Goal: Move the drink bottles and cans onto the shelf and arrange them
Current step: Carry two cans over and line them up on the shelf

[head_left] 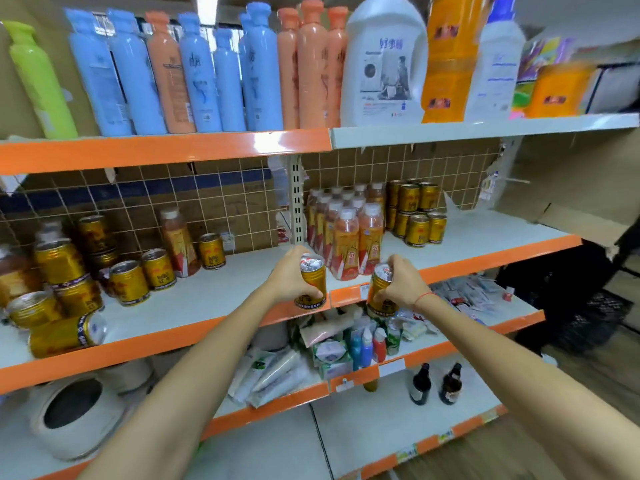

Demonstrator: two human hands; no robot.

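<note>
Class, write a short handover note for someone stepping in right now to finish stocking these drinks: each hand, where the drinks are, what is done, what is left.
Left hand grips a gold can; right hand grips a second gold can. Both are held in front of the middle shelf's edge, not yet set down.
Done: on the right section, bottles stand grouped, with stacked cans beside them.
Left: place both held cans by that stack, then clear the loose cans on the left section, one lying on its side, and the lone bottle.
</note>
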